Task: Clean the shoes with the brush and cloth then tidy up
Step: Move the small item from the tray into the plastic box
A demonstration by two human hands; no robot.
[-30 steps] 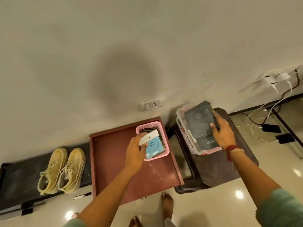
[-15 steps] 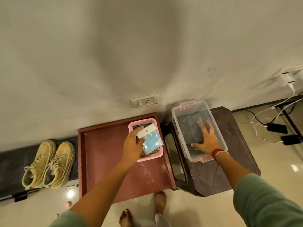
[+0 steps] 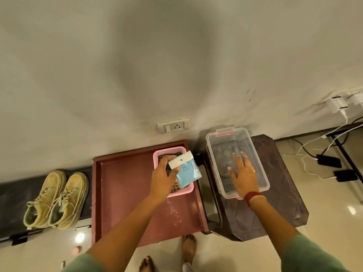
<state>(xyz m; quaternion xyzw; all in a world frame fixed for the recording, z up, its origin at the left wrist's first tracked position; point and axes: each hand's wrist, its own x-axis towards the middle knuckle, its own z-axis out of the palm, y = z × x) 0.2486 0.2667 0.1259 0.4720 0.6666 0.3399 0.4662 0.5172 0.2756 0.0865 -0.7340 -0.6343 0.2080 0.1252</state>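
Observation:
My left hand [image 3: 164, 177] grips a blue cloth packet with a white header card [image 3: 185, 170], held just above the pink basket [image 3: 177, 193] on the red-brown tray table [image 3: 125, 193]. Something dark and woven lies in the basket under the packet. My right hand [image 3: 242, 173] is over the clear plastic box [image 3: 214, 142] with its fingers spread and straight. A dark grey cloth [image 3: 223, 154] lies flat on the box's bottom beneath that hand. A pair of yellowish shoes [image 3: 57, 199] stands on a black mat [image 3: 11, 197] at the left.
The clear box sits on a dark brown plastic stool [image 3: 279, 193] to the right of the tray table. A wall socket [image 3: 172, 125] is behind them. Chargers, cables and black devices [image 3: 329, 160] lie on the floor at the right. My bare feet [image 3: 188, 248] are below the table edge.
My right hand lowered the dark cloth into the clear box and has opened above it. My left hand lifted the blue packet slightly over the pink basket.

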